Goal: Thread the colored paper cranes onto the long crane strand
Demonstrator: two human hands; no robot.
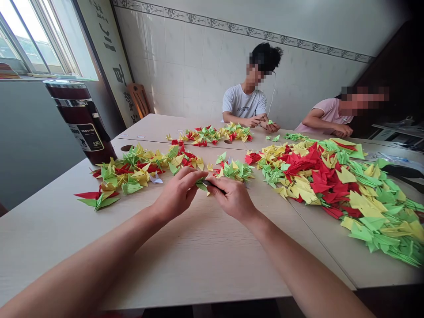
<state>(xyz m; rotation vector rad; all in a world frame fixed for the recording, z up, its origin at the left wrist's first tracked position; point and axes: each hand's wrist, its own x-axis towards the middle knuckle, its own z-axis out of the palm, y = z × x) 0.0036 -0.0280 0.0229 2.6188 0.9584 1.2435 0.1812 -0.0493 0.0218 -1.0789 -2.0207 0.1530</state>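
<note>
our left grip point(179, 192) pinches a green paper piece point(201, 184), fingers nearly together; our right grip point(236, 198) is closed round a dark slim tool point(208, 183), its end at the paper between both. we judge a fold is being worked; the next move calls for a steady left pinch. mixed heap point(318, 176) rightward on tabletop point(185, 260).
</note>
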